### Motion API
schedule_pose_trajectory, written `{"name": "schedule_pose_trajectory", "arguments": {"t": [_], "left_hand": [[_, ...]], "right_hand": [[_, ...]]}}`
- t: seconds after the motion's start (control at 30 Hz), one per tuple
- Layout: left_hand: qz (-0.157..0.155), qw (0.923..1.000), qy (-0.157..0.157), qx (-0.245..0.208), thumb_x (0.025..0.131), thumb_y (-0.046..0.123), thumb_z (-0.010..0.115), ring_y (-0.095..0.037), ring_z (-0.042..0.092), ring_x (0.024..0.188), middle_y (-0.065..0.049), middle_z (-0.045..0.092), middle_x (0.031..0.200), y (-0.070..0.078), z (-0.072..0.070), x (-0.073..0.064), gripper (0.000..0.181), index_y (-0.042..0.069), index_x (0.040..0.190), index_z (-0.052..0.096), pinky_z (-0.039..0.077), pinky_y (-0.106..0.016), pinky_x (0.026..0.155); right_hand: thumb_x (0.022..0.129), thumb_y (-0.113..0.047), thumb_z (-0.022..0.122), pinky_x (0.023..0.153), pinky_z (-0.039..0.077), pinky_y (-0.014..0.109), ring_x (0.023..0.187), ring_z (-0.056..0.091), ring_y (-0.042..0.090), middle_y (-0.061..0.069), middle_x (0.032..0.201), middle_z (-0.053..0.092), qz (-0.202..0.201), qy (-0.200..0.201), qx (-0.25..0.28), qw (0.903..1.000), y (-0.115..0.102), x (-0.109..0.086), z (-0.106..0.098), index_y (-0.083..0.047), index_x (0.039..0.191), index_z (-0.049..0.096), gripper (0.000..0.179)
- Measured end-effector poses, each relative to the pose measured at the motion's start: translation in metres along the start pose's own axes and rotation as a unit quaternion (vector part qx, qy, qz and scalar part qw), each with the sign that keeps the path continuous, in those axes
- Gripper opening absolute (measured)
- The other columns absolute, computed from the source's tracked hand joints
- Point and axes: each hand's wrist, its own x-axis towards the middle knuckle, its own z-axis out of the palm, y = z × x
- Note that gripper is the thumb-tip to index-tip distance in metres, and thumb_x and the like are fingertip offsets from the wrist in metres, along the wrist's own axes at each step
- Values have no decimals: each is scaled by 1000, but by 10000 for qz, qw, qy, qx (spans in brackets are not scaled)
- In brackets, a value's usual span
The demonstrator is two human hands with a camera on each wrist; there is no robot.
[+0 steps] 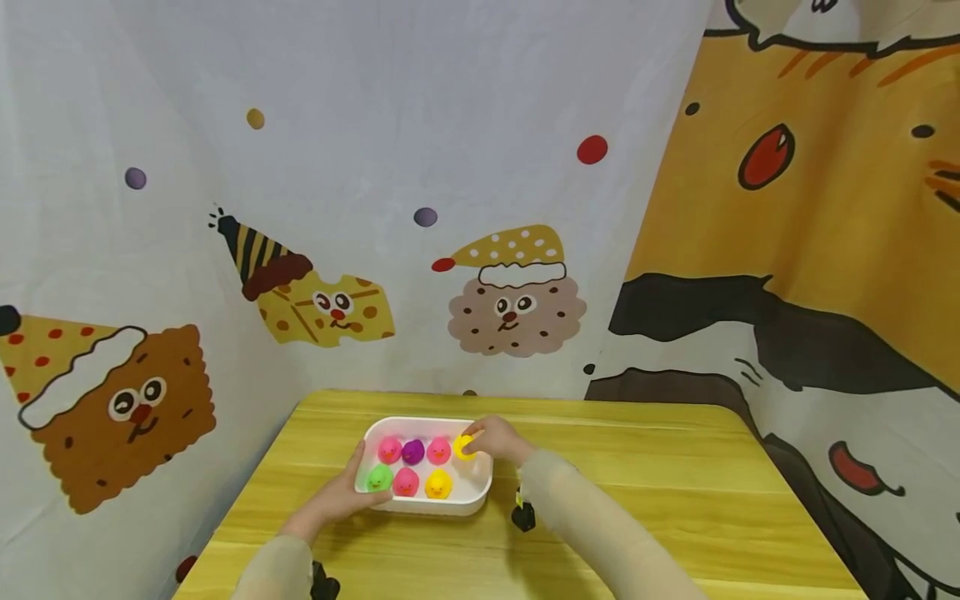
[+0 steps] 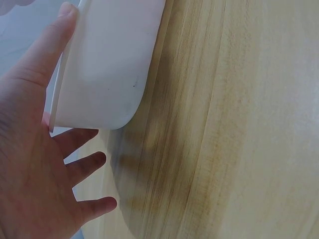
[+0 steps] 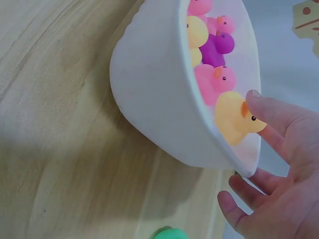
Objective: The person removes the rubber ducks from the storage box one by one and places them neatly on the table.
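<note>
A white plastic tub (image 1: 427, 506) stands on the table with several small rubber ducks inside. Pink ducks (image 1: 406, 482), a purple duck (image 1: 413, 452), a green duck (image 1: 379, 478) and a yellow duck (image 1: 438, 484) sit in two rough rows. My left hand (image 1: 352, 492) holds the tub's left end, thumb along the near rim and fingers spread at the side, as the left wrist view shows too. At the far right corner my right hand (image 1: 497, 439) pinches another yellow duck (image 3: 232, 118) by its head, inside the tub. Its lower fingers are outside the rim.
The tub rests on a wooden table (image 1: 637, 492). A green rounded thing (image 3: 170, 234) shows at the bottom edge of the right wrist view, mostly cut off. A printed cartoon curtain (image 1: 420, 125) hangs behind the table.
</note>
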Motion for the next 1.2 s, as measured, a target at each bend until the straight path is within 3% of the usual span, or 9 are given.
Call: {"name": "schedule_pose_trajectory", "arguments": {"t": [0.3,0.47,0.7,1.2], "left_hand": [[-31,10000,13,51,78,46,78,-55,39,126,-38,26,148,-2,0,0,118,5,155,-2,33,-67,100],[-1,9999,4,109,79,46,77,-56,39,125,-38,25,148,-2,-1,1,118,4,155,-2,33,-68,99],[-69,9999,-45,89,79,48,76,-57,37,126,-37,23,149,-1,-1,0,118,5,155,-3,33,-69,98],[-68,9999,-115,-94,80,46,77,-58,31,129,-38,20,149,0,-1,-3,118,7,155,-5,29,-70,100]], "right_hand": [[79,-20,79,97,44,47,113,56,31,12,120,65,-32,111,-321,9994,-10,-3,-11,-8,108,73,32],[79,-21,79,101,41,48,118,54,31,12,123,64,-28,89,-165,9998,-14,-4,-17,-9,107,74,31],[82,-22,77,97,46,45,114,58,28,11,119,67,-166,-59,-27,9998,-17,-5,-23,-8,111,72,32],[84,-16,76,92,51,41,100,63,23,11,112,70,-273,60,265,9993,-26,-10,-39,-2,114,70,34]]}}
